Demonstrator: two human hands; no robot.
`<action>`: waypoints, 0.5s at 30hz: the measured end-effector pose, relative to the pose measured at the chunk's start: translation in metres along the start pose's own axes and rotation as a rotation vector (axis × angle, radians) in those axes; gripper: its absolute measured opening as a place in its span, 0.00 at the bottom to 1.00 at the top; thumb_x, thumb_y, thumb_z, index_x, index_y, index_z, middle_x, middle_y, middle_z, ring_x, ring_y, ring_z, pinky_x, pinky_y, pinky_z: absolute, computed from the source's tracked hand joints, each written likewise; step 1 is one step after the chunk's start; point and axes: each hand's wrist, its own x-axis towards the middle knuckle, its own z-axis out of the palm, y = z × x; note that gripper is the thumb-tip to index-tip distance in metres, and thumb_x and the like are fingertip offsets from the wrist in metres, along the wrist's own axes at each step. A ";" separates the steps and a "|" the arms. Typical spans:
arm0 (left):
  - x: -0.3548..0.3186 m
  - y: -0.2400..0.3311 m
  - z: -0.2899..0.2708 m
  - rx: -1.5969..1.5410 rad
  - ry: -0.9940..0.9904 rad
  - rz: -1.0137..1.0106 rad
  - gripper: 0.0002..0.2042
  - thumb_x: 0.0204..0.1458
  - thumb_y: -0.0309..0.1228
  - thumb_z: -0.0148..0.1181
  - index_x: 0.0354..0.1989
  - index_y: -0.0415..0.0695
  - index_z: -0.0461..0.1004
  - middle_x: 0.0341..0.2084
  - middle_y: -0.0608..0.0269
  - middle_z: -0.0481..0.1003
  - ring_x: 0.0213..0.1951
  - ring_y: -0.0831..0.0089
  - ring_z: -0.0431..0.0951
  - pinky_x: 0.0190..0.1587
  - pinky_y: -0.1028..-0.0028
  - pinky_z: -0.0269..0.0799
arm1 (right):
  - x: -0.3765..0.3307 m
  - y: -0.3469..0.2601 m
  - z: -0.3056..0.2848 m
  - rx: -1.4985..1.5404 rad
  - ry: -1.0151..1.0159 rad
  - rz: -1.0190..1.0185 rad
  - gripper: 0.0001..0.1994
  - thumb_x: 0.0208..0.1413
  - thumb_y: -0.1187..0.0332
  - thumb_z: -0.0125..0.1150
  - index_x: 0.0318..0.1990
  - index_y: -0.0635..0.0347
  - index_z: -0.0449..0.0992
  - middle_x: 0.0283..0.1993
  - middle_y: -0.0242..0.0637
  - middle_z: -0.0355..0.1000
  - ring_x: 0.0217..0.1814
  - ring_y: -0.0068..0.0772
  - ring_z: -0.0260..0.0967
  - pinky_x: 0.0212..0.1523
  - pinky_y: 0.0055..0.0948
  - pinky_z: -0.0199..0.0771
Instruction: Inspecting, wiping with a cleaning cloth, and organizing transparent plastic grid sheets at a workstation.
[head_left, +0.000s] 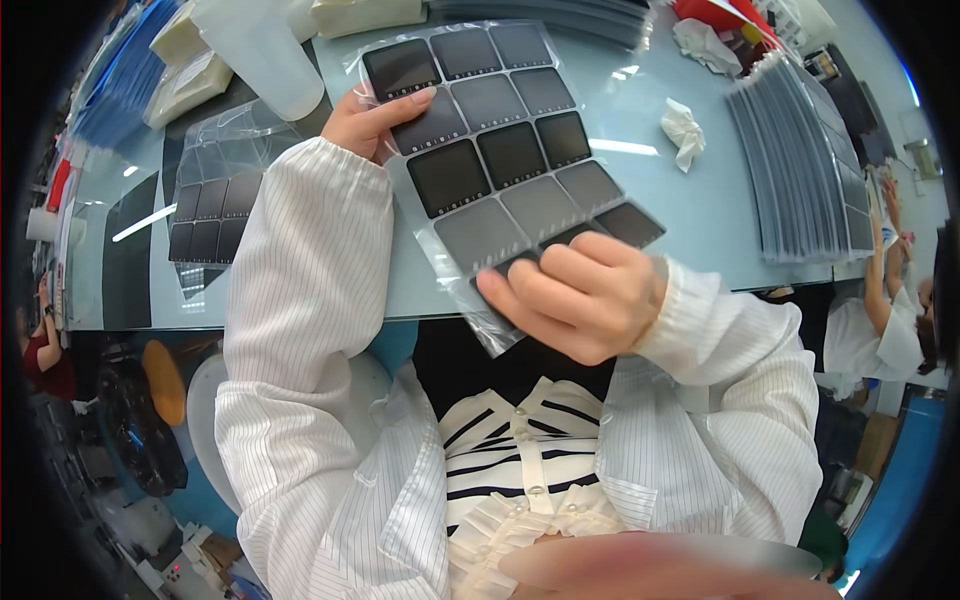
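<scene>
Over the near part of the table I hold up a clear plastic sheet (480, 155) bearing several rows of dark, rounded rectangular panels, tilted in the air. My left hand (375, 122) grips its upper left edge, the thumb lying across the front and the other fingers behind. Closed over the sheet's lower end is my right hand (580, 295), its knuckles up and its fingertips mostly hidden. Part of the bottom row of panels is covered by that hand. A loose flap of clear film hangs below the sheet's lower left corner.
On the glass-topped table (655, 190), a thick stack of similar sheets (800, 165) stands at the right. Another panel sheet (213, 200) lies at the left. Crumpled tissue (683, 132), a translucent white container (265, 60) and blue-edged sheets (125, 80) are farther back. Other people sit at the sides.
</scene>
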 end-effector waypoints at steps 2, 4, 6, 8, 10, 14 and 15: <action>0.000 -0.001 0.007 0.058 -0.005 0.005 0.20 0.47 0.27 0.65 0.49 0.39 0.70 0.39 0.58 0.76 0.41 0.70 0.77 0.50 0.71 0.71 | -0.012 -0.009 0.000 0.263 -0.082 0.175 0.21 0.39 0.57 0.66 0.40 0.63 0.77 0.30 0.31 0.67 0.24 0.25 0.63 0.22 0.22 0.61; -0.003 0.000 0.009 0.101 -0.055 0.015 0.22 0.46 0.31 0.68 0.50 0.41 0.70 0.40 0.57 0.77 0.41 0.68 0.78 0.50 0.71 0.71 | -0.020 -0.002 -0.017 0.388 -0.162 0.334 0.26 0.38 0.51 0.66 0.42 0.61 0.76 0.31 0.33 0.69 0.24 0.28 0.64 0.23 0.24 0.64; -0.006 0.000 0.008 0.151 -0.076 0.008 0.24 0.45 0.32 0.69 0.50 0.41 0.70 0.39 0.57 0.77 0.41 0.67 0.78 0.50 0.70 0.71 | -0.032 0.013 -0.032 0.384 -0.113 0.550 0.29 0.33 0.52 0.71 0.43 0.61 0.76 0.33 0.36 0.72 0.24 0.30 0.65 0.24 0.24 0.66; -0.010 -0.001 0.006 0.209 -0.090 0.005 0.25 0.44 0.34 0.70 0.51 0.42 0.69 0.39 0.57 0.77 0.41 0.66 0.78 0.49 0.70 0.72 | -0.051 0.037 -0.040 0.325 -0.028 0.884 0.28 0.35 0.62 0.74 0.48 0.62 0.74 0.36 0.33 0.71 0.31 0.24 0.67 0.28 0.18 0.66; -0.007 -0.002 0.012 0.226 -0.191 -0.017 0.26 0.43 0.35 0.70 0.51 0.44 0.70 0.39 0.56 0.77 0.42 0.66 0.79 0.49 0.70 0.72 | -0.074 0.065 -0.038 0.517 0.098 1.114 0.31 0.38 0.62 0.74 0.52 0.64 0.71 0.39 0.33 0.70 0.38 0.21 0.67 0.33 0.17 0.67; -0.013 -0.006 0.032 0.305 -0.340 -0.043 0.24 0.49 0.39 0.65 0.54 0.44 0.69 0.41 0.59 0.77 0.45 0.68 0.76 0.53 0.70 0.68 | -0.102 0.081 -0.008 1.320 -0.024 1.162 0.23 0.49 0.60 0.67 0.47 0.70 0.72 0.36 0.35 0.72 0.38 0.22 0.71 0.34 0.18 0.71; -0.014 -0.005 0.034 0.353 -0.369 -0.035 0.23 0.50 0.39 0.63 0.54 0.45 0.69 0.41 0.59 0.77 0.46 0.69 0.76 0.54 0.70 0.67 | -0.102 0.086 -0.006 1.327 -0.021 1.165 0.23 0.49 0.60 0.67 0.47 0.70 0.72 0.36 0.35 0.72 0.38 0.22 0.71 0.34 0.18 0.71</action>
